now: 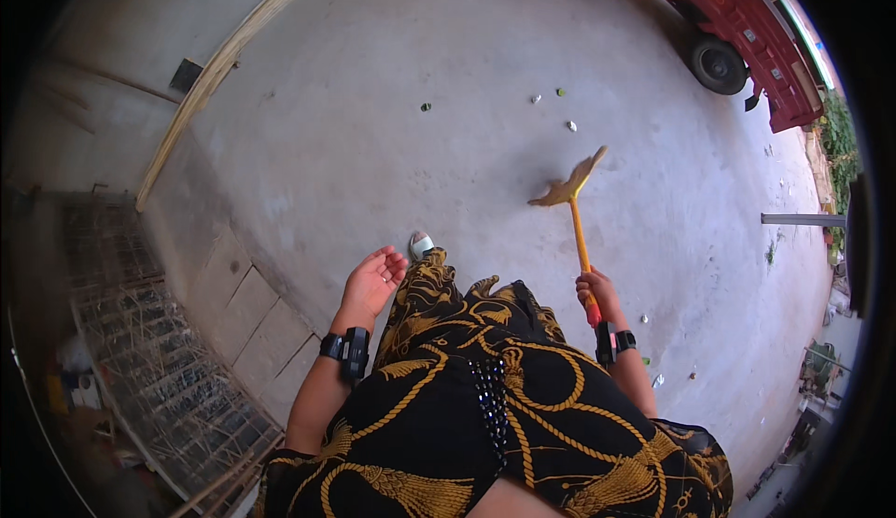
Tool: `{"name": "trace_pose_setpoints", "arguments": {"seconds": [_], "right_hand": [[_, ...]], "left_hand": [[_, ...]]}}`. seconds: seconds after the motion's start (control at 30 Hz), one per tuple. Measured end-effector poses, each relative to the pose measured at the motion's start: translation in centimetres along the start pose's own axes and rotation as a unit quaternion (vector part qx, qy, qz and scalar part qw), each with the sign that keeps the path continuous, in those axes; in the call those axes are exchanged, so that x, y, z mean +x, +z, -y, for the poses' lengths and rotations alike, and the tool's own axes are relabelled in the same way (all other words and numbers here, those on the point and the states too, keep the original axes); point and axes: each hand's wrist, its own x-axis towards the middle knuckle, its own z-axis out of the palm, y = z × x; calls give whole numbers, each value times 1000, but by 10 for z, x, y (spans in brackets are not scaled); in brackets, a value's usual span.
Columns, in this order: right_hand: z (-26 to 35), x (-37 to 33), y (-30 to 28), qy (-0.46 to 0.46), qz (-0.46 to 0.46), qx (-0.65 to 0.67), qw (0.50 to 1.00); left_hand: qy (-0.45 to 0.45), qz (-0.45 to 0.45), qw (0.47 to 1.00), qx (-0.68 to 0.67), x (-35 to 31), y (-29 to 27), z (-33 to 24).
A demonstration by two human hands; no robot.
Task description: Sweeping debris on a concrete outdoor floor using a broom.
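Note:
My right hand point(595, 287) is wrapped round the red grip of a small broom point(580, 231) with an orange-yellow handle. Its brownish bristle head points away from me; whether it touches the floor I cannot tell. Just beyond the bristles lies a crumpled white scrap point(572, 126), with another white scrap point(536, 99) and a green scrap point(561, 92) farther off. A dark green scrap point(426, 106) lies more to the left. My left hand point(375, 280) hangs in the air holding nothing, palm turned inward and fingers loosely bent and apart, near my white shoe point(421, 244).
On the grey concrete floor point(355, 126), more small litter point(659, 381) lies beside my right forearm. A red vehicle point(765, 51) with a black wheel stands at the far right. Long wooden strips point(201, 89) run along the left, above a metal grid point(173, 369) nearer me.

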Motion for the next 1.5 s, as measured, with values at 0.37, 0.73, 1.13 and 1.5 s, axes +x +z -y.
{"name": "trace_pose_setpoints", "arguments": {"seconds": [0.37,0.73,1.13,1.5], "right_hand": [[-9,80,239,156,176,66,970],[53,238,225,222,153,290,918],[205,200,-4,-17,9,438,899],[254,121,108,-98,-14,154,983]], "left_hand": [[-39,18,997,67,74,49,-121],[-16,-73,995,68,115,100,-154],[-89,75,975,187,235,279,-125],[-163,113,951,238,304,397,-108]]}}
